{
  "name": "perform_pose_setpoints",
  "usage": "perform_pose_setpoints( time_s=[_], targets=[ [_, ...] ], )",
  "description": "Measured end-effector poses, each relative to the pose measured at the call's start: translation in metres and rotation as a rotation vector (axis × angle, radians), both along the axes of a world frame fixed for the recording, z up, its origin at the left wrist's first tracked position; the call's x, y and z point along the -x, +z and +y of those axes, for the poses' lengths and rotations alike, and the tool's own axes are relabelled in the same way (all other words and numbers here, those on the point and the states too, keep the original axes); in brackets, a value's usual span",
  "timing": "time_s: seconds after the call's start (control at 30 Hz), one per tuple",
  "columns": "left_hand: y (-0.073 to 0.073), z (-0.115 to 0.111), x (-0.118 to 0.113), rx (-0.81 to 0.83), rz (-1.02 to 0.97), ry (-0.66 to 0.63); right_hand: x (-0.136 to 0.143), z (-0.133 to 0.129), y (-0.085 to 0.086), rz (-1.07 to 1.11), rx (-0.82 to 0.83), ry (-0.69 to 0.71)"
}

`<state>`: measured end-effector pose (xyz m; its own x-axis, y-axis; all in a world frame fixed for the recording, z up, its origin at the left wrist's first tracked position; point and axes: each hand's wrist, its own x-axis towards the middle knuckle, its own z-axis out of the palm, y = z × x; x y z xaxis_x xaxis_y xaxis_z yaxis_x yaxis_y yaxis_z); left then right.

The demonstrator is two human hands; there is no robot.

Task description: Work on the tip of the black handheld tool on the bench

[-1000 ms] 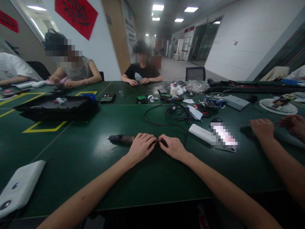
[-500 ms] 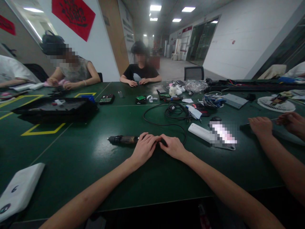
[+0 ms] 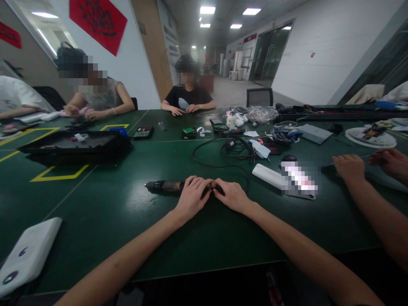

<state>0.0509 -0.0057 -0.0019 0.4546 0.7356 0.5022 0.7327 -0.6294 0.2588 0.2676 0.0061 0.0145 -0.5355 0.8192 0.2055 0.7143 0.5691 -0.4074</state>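
While bent over the green table [image 3: 111, 242], look just beyond the hands: black cord [image 3: 241, 148], curving in behind the right hand [image 3: 231, 195], apparently pinched there. Jutting leftward from under the left hand [image 3: 194, 196], dark pen-shaped tool [image 3: 162, 186], seemingly gripped at its rear. Lined up between close-set fingertips [image 3: 206, 182], apparently; joined or separate, impossible to tell.

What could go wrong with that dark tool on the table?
The dark tool looks round, so it might roll if the left hand slips off. The looped black cable could snag on clutter beside it. The right hand's fingers meet the left's, so they might bump.
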Motion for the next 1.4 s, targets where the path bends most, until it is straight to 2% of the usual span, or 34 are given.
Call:
perform_pose_setpoints(
  time_s=[0.17, 0.67, 0.87, 1.4],
  targets=[
    [0.0002, -0.0016, 0.0003, -0.016, 0.008, -0.060, 0.0003, 0.0000, 0.0003, -0.033, 0.005, -0.016],
    [-0.0003, -0.0008, 0.0011, -0.041, 0.042, -0.017, 0.0010, -0.0007, 0.0028, -0.019, 0.032, -0.009],
    [-0.0003, -0.0015, 0.0016, -0.042, 0.051, -0.071, 0.0015, -0.0009, 0.0032, -0.044, 0.011, -0.020],
    [-0.0005, 0.0000, 0.0019, -0.050, 0.030, -0.033, 0.0018, -0.0004, 0.0010, -0.032, 0.013, -0.017]
  ],
)
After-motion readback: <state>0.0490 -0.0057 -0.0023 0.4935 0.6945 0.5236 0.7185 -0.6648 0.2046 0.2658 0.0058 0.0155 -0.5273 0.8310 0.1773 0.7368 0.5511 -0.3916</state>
